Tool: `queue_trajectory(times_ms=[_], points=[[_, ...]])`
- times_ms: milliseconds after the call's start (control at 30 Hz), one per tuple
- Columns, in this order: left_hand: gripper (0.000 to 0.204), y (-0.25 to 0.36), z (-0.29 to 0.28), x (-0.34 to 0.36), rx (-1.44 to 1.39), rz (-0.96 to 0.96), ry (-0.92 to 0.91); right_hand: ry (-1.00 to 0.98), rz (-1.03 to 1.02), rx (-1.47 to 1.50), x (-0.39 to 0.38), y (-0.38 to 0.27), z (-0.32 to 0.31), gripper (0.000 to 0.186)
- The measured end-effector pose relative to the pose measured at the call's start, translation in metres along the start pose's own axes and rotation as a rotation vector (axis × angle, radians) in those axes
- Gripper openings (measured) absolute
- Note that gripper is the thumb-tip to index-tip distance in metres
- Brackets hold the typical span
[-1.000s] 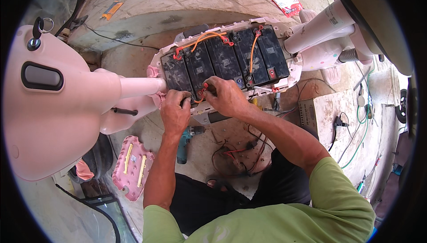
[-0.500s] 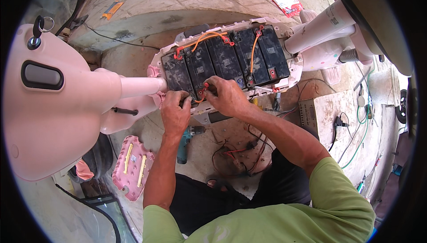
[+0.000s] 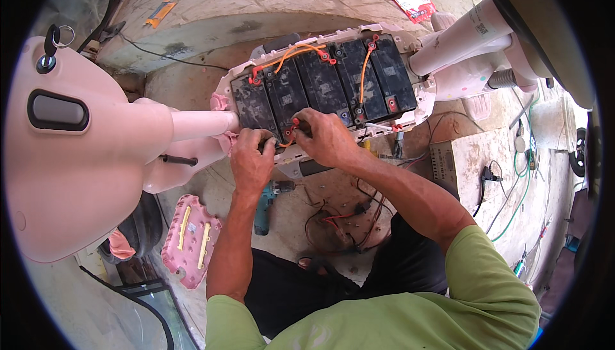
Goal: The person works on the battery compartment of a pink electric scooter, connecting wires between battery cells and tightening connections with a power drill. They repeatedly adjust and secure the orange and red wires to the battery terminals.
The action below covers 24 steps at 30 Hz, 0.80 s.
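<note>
Several black batteries [image 3: 323, 87] lie side by side in the pink open floor compartment [image 3: 419, 110] of a scooter. Orange wires [image 3: 364, 80] with red ends link some of their terminals. My left hand [image 3: 252, 161] is closed at the near left corner of the batteries, its fingertips pinched at one end of a short orange wire [image 3: 286, 144]. Just right of it, my right hand [image 3: 328, 137] pinches a small red piece [image 3: 295, 122] above a near terminal of the second battery from the left. My fingers partly hide the wire and that terminal.
A teal power drill [image 3: 264, 209] lies on the floor below my left hand. Beside my left forearm is a pink cover panel [image 3: 191, 241]. Loose wires [image 3: 343, 222] lie near my legs. The scooter's pink front [image 3: 96, 151] stands at left; a dusty box [image 3: 471, 164] is at right.
The whole view has shifted very slightly. Both hands stay at the same spot by the batteries, with almost no visible movement of the fingers.
</note>
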<state>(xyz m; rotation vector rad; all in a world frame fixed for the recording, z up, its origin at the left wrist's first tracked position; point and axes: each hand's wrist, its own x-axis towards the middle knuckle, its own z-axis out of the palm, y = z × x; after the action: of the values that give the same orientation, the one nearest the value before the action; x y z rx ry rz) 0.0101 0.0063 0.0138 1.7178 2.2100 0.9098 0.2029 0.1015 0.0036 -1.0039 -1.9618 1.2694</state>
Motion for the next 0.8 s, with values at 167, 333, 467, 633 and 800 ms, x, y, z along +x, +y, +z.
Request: queue_trajectory(times_ms=[167, 333, 467, 633, 800], points=[[0.010, 0.001, -0.001, 0.000, 0.037, 0.009, 0.004, 0.018, -0.018, 0.015, 0.000, 0.002, 0.002, 0.026], [0.010, 0.002, -0.001, 0.000, 0.055, 0.002, -0.004, -0.062, 0.036, -0.034, 0.001, -0.006, -0.003, 0.029], [0.010, 0.001, -0.002, -0.001, 0.050, 0.007, -0.005, -0.054, 0.034, -0.025, 0.001, -0.004, -0.001, 0.029], [0.014, -0.006, -0.001, 0.002, 0.132, 0.119, -0.030, 0.013, -0.006, -0.036, 0.001, 0.004, 0.001, 0.030], [0.013, -0.010, -0.001, 0.001, 0.070, 0.134, -0.033, 0.043, -0.030, -0.016, 0.000, 0.010, 0.010, 0.029]])
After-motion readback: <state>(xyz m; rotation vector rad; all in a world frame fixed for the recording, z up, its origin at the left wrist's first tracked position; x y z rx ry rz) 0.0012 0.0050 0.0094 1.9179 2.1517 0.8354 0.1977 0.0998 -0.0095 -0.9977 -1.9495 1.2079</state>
